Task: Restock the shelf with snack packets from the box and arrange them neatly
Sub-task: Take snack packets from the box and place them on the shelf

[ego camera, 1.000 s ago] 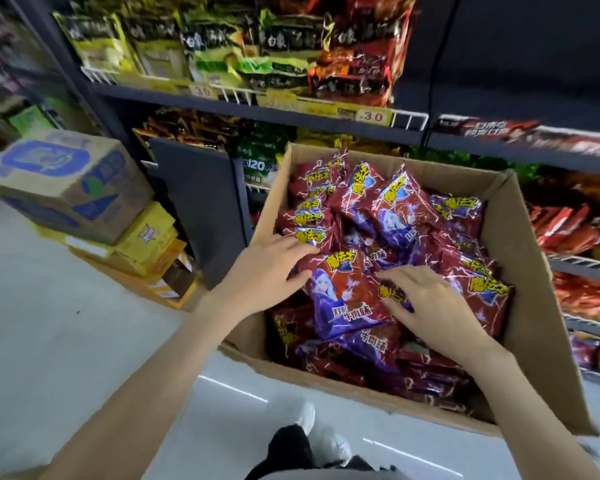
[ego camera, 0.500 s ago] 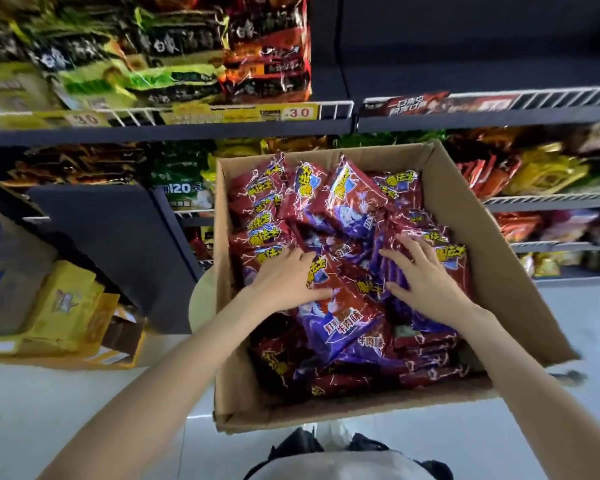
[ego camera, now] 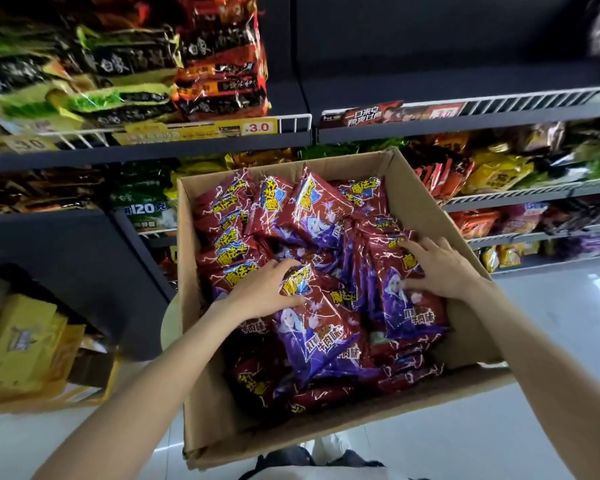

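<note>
An open cardboard box (ego camera: 426,216) in front of me holds several red and purple snack packets with yellow lettering. My left hand (ego camera: 267,289) has its fingers curled round the top edge of a packet (ego camera: 312,320) lying in the middle of the pile. My right hand (ego camera: 440,268) lies on another packet (ego camera: 409,306) at the right side of the box, fingers spread along its upper edge and thumb pressed on its face. The dark upper shelf (ego camera: 465,77) behind the box at the right looks bare.
Wire-fronted shelves (ego camera: 291,121) carry stacked noodle packets at the upper left, with yellow price tags. Lower shelves right of the box hold mixed snack bags (ego camera: 499,168). Yellow cartons (ego camera: 25,344) sit on the floor at the left. White floor lies below.
The view has swung right and tilted up, so the box now sits centred under the shelves. My left hand has curled round a packet; my right hand has shifted right onto another packet.
</note>
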